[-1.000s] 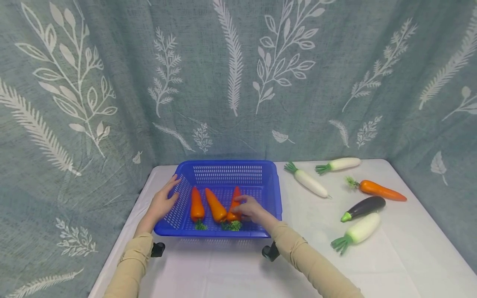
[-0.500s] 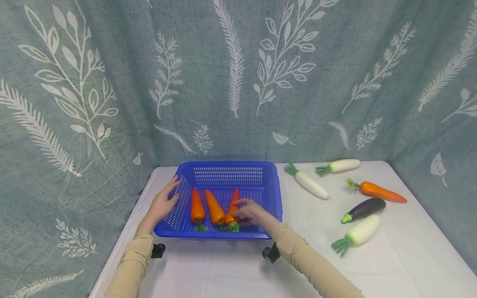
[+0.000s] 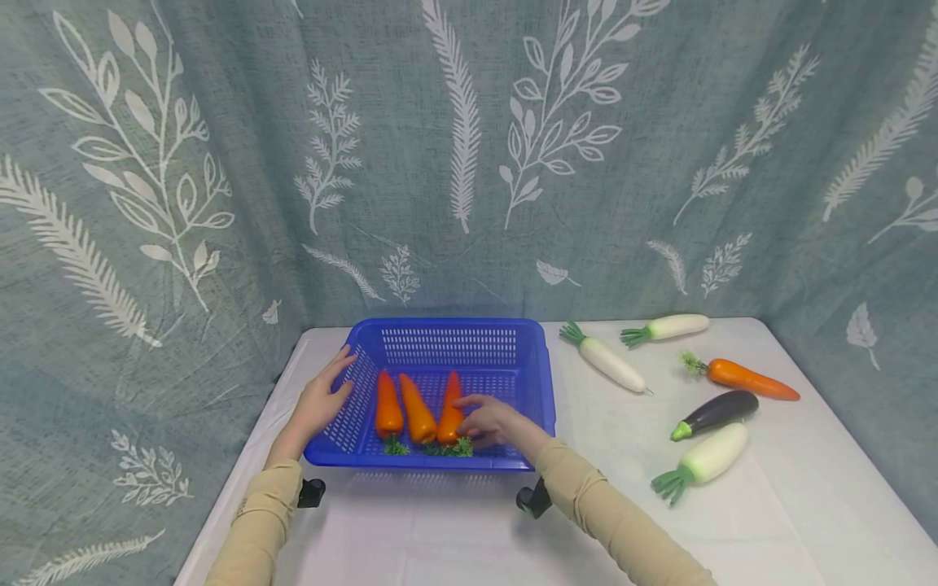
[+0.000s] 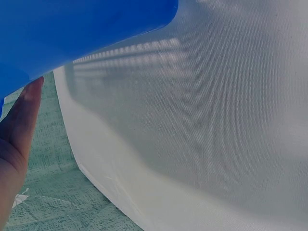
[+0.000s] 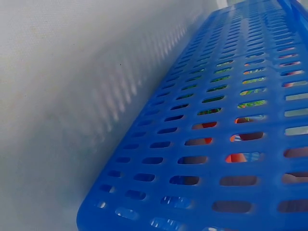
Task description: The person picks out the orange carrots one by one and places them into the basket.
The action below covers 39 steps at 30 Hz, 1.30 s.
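Blue slotted basket (image 3: 425, 461) at the far left end of the white bench (image 3: 806, 505), three carrots inside in a row, tips away from the person, green tops by the near wall. Right hand (image 3: 494, 422) reaches over the basket's right side; fingers a bit bent and apart, touching the right flank of the right-hand carrot (image 3: 449, 411), not wrapped round it. Middle carrot (image 3: 418, 411) leans just beside that one; left carrot (image 3: 388, 407) stands slightly off. Left hand (image 3: 318, 401) at the basket's left wall, fingers spread; left wrist view has a fingertip against the blue plastic. Right wrist view: slotted wall, bits of orange and green through the holes. Right of the basket, on the bench: two white radishes at the back, a fourth carrot (image 3: 751, 379), a dark eggplant (image 3: 721, 411) and a third radish (image 3: 714, 454) near it. Leaf-print curtain (image 3: 410, 122) behind.
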Available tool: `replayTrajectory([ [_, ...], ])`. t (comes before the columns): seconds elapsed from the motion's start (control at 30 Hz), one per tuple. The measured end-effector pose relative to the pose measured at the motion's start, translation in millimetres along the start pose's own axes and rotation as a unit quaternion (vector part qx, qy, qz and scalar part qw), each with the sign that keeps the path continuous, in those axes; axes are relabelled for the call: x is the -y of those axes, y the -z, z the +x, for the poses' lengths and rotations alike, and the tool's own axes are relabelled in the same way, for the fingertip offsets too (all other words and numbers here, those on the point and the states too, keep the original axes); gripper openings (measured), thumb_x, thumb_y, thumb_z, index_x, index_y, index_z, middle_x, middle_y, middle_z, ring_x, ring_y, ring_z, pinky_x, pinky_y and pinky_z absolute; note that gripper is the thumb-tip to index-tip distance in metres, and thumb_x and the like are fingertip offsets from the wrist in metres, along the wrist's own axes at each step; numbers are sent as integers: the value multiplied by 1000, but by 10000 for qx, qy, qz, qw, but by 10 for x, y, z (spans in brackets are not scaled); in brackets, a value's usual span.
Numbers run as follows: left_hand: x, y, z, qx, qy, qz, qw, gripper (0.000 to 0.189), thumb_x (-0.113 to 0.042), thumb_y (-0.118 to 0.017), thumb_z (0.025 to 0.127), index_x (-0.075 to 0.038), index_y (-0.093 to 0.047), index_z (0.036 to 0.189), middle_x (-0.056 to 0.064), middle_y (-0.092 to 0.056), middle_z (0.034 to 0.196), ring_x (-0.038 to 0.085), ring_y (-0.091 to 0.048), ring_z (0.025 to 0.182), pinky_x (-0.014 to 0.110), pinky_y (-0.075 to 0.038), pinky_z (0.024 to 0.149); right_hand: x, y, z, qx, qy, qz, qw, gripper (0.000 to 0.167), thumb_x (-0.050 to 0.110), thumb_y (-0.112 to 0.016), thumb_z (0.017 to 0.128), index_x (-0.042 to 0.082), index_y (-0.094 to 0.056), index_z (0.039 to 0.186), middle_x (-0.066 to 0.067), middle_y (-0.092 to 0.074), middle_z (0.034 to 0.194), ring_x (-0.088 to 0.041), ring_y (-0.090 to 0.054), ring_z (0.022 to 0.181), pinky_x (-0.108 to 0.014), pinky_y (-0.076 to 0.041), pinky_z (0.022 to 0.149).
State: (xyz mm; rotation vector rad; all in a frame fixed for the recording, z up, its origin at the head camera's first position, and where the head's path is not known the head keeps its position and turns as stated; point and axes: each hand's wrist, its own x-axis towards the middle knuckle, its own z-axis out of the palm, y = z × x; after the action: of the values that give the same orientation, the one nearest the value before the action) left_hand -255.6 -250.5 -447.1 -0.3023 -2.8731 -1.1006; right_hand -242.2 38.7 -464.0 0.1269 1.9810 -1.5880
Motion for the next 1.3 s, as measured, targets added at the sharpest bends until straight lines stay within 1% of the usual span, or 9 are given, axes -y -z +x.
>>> replayTrajectory([
  [0.13, 2, 1, 4, 21, 14, 1, 10000, 47, -3, -44, 96, 3, -38, 142, 20, -23, 156, 44, -23, 141, 58, -20, 115, 3, -1, -2, 127, 64, -110, 9998, 54, -9, -60, 80, 5, -54, 131, -15, -59, 99, -21, -53, 84, -49, -54, 89],
  [0.3, -5, 6, 4, 13, 4, 0, 10000, 47, -2, -44, 95, 2, -38, 142, 20, -22, 156, 44, -23, 141, 58, -20, 114, 15, -7, 0, 250, 66, -108, 9996, 52, -8, -60, 81, 6, -54, 131, -16, -59, 101, -22, -53, 84, -49, -53, 91],
  [0.43, -9, 10, -2, 7, -16, 5, 10000, 47, -2, -44, 95, 3, -39, 141, 21, -23, 155, 45, -23, 141, 58, -20, 115, 10, -8, 1, 335, 81, -101, 9994, 50, -6, -62, 82, 5, -55, 130, -20, -59, 112, -29, -57, 96, -50, -52, 93],
  [0.53, -11, 12, -7, 12, -1, 1, 10000, 47, -3, -44, 95, 2, -39, 141, 21, -23, 155, 44, -23, 141, 58, -20, 115, 5, -14, 2, 418, 95, -139, 9990, 50, -4, -63, 82, 6, -56, 130, -21, -57, 119, -34, -57, 105, -51, -51, 94],
  [0.6, -14, 12, -10, 4, 5, -18, 10000, 46, -3, -44, 95, 3, -39, 141, 21, -23, 155, 44, -23, 141, 58, -20, 115, 0, -19, 3, 490, 132, -202, 9985, 50, -4, -62, 82, 6, -55, 131, -21, -56, 120, -36, -57, 108, -51, -51, 95],
  [0.7, -11, 11, -10, 1, 14, -38, 10000, 46, -3, -44, 95, 3, -39, 141, 21, -23, 155, 44, -23, 141, 58, -20, 115, 1, -26, -3, 544, 139, -232, 9982, 50, -3, -61, 83, 6, -53, 132, -20, -58, 117, -36, -58, 108, -51, -50, 95],
  [0.9, -3, 6, -5, 13, 19, -39, 10000, 46, -3, -44, 95, 3, -39, 141, 21, -22, 156, 44, -23, 141, 58, -19, 115, 4, -29, -20, 466, 163, -216, 9985, 51, -3, -61, 82, 5, -54, 132, -19, -62, 108, -32, -60, 102, -51, -51, 94],
  [1.07, 10, -2, 1, -19, -65, 0, 10000, 46, -3, -44, 95, 3, -39, 141, 21, -23, 155, 45, -24, 141, 58, -20, 115, 14, -29, -23, 350, 151, -64, 9993, 49, -5, -61, 81, 3, -55, 129, -20, -60, 110, -31, -60, 99, -51, -51, 93],
  [1.3, 9, -2, 1, -29, -84, -25, 10000, 46, -3, -45, 95, 4, -40, 140, 21, -24, 155, 45, -24, 141, 58, -20, 115, 20, -28, -14, 105, 113, 166, 9997, 45, -5, -62, 79, 2, -59, 123, -18, -62, 108, -29, -60, 100, -47, -54, 90],
])
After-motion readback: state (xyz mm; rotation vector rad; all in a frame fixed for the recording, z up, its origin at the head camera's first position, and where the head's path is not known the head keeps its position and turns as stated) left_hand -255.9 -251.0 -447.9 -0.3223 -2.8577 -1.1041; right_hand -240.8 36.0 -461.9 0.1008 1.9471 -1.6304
